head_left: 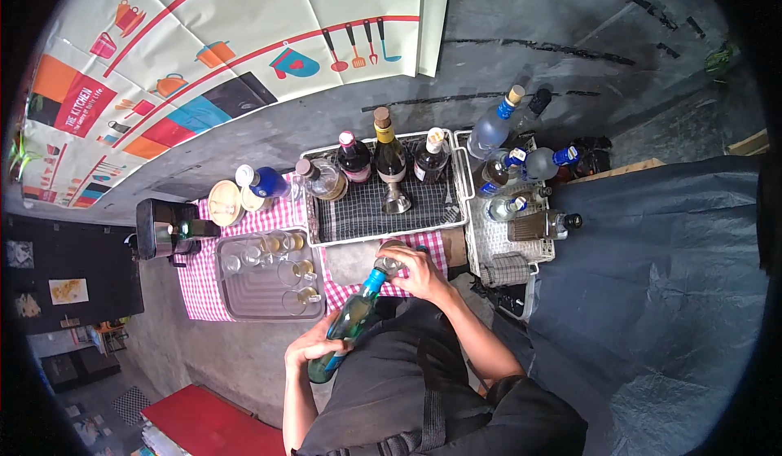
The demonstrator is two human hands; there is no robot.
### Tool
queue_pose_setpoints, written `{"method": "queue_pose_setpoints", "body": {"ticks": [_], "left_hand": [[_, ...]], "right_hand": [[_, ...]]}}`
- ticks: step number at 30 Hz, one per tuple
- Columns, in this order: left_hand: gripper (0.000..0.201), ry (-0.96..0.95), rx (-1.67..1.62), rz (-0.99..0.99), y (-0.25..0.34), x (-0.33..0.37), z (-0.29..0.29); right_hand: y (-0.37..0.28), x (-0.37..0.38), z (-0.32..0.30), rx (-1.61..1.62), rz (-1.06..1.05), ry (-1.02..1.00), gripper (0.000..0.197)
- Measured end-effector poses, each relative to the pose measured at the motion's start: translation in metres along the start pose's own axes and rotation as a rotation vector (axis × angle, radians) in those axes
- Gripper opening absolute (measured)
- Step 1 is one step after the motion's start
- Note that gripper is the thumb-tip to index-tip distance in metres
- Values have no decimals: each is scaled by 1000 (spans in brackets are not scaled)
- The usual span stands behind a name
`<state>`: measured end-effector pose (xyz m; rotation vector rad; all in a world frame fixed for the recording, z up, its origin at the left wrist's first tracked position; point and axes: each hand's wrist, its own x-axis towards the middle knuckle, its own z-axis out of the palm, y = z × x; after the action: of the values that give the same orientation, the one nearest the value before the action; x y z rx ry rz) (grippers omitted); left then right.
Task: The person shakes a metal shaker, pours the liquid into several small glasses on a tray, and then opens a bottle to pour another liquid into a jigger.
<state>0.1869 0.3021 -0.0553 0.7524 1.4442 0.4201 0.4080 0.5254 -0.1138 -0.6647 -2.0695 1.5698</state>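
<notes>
My left hand [316, 344] is wrapped round the lower body of a green glass bottle [352, 317] with a blue neck band, tilted up and to the right in front of my torso. At the bottle's mouth, my right hand [422, 275] has its fingers closed round a small clear glass [388, 266]. The glass and the bottle's mouth meet or nearly meet; whether liquid flows between them cannot be made out. Just beyond, a metal jigger [396, 199] stands on the checked cloth of a white wire tray [383, 236].
Several bottles line the tray's back, among them a dark wine bottle [390, 151]. A right-hand basket [489, 244] holds more bottles and a folded checked cloth [504, 269]. Left, a grey tray [269, 308] carries several small glasses and cups, near a black machine [159, 228] and a blue bottle [267, 182].
</notes>
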Motion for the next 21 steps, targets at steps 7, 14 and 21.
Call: {"method": "queue_pose_setpoints", "body": {"ticks": [7,14,21], "left_hand": [[107,-21,-37,59,-8,2,0],[105,-13,50,-17,17,-5,1],[100,-2,55,-39,24,-7,3]], "right_hand": [[3,-1,3,2,33,-9,58],[6,-3,3,-3,15,-9,57],[2,-4,0,-9,7,-25,57]]}}
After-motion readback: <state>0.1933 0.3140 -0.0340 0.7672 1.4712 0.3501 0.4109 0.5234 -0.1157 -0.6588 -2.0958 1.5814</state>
